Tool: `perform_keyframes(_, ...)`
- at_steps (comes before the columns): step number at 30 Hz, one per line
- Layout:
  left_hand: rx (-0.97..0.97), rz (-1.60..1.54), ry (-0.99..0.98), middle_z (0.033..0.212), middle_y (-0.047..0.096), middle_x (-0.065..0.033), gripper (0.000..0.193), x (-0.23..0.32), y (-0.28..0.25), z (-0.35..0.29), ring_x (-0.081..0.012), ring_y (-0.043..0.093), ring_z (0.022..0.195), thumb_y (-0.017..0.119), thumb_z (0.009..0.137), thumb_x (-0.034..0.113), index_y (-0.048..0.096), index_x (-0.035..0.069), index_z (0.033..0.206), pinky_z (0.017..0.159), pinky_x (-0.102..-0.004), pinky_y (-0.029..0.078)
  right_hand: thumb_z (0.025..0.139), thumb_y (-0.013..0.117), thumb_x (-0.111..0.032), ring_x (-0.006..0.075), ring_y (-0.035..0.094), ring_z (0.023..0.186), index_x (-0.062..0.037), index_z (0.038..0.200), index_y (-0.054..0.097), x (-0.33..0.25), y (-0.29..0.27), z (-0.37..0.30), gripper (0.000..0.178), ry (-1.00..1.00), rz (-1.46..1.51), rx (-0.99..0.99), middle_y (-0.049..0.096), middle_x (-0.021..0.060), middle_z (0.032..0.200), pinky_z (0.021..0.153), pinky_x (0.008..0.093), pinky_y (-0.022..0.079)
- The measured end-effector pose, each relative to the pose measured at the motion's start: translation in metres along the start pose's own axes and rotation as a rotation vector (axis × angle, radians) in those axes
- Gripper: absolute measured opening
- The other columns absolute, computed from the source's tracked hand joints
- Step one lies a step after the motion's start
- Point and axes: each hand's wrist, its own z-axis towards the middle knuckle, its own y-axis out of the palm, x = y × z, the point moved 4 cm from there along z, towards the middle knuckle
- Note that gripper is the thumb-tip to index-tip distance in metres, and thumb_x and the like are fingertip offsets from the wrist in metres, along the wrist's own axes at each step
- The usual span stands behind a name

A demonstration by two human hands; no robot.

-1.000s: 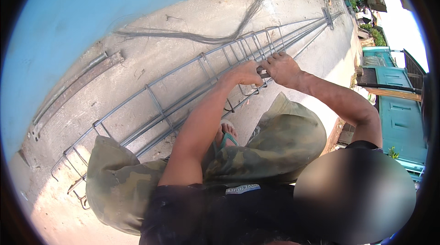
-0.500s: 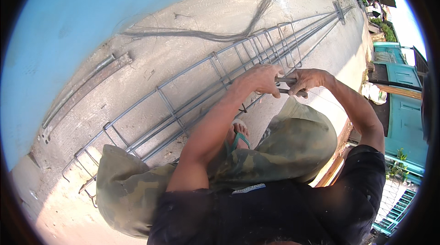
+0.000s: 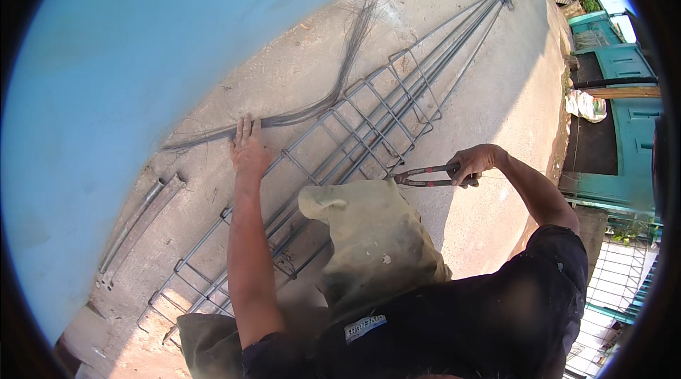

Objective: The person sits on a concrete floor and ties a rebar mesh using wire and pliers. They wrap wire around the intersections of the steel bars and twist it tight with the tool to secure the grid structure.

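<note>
A long steel rebar cage (image 3: 434,63) lies diagonally on the concrete, made of straight bars with square stirrups. On its far side, a bundle of thin grey tie wire (image 3: 305,116) bends upward and frays at its ends. My left hand (image 3: 250,152) reaches across the cage onto this bundle, fingers stretched over the wire and holding nothing that shows. My right hand (image 3: 472,165) grips a pair of pincers (image 3: 431,169) by the handles, which have red markings. The pincers' jaws point left, beside my raised knee and the near edge of the cage.
Two metal pieces, a pipe (image 3: 135,219) and a flat bar (image 3: 147,228), lie at the left. My knee (image 3: 369,230) in camouflage trousers stands over the cage's near side. A white sack (image 3: 587,106) rests by the turquoise wall (image 3: 635,134) at the right.
My left hand has left the pincers and moved left to the tie wire. My right hand still holds the pincers, now lower and apart from the left. The view has shifted.
</note>
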Motion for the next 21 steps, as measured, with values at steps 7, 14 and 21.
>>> perform_keyframes(7, -0.174, 0.041, -0.052, 0.164, 0.016, -0.0039, 0.083, -0.036, -0.015, -0.006, -0.0236, 0.016, 0.151, 0.071, 0.086, 0.038, 0.028, 0.019, 0.154, 0.119, -0.0502, 0.025, 0.088, 0.073, -0.024, 0.0161, 0.057, 0.056, -0.0059, 0.086, 0.059, 0.079, 0.030, 0.031, 0.024, 0.119, 0.112, -0.163, 0.061, 0.0065, 0.070, 0.055, 0.0320, 0.046)
perform_keyframes(14, -0.191, 0.127, -0.102, 0.164, 0.015, -0.0095, 0.089, -0.018, -0.008, 0.002, -0.0272, 0.014, 0.151, 0.071, 0.086, 0.044, 0.024, 0.014, 0.155, 0.116, -0.0487, 0.031, 0.087, 0.073, -0.031, 0.0139, 0.059, 0.054, -0.0094, 0.076, 0.062, 0.111, 0.075, -0.001, 0.027, 0.157, -0.023, 0.100, 0.060, 0.0010, 0.057, 0.050, 0.0288, 0.042)
perform_keyframes(21, -0.119, 0.262, -0.220, 0.159, 0.026, -0.0203, 0.083, 0.006, 0.010, 0.022, -0.0395, 0.021, 0.147, 0.067, 0.085, 0.056, 0.043, 0.004, 0.145, 0.116, -0.0477, 0.032, 0.078, 0.078, -0.019, 0.0161, 0.059, 0.049, -0.0008, 0.080, 0.062, 0.163, 0.147, -0.089, 0.024, 0.147, 0.046, 0.487, 0.062, 0.0060, 0.061, 0.046, 0.0327, 0.046)
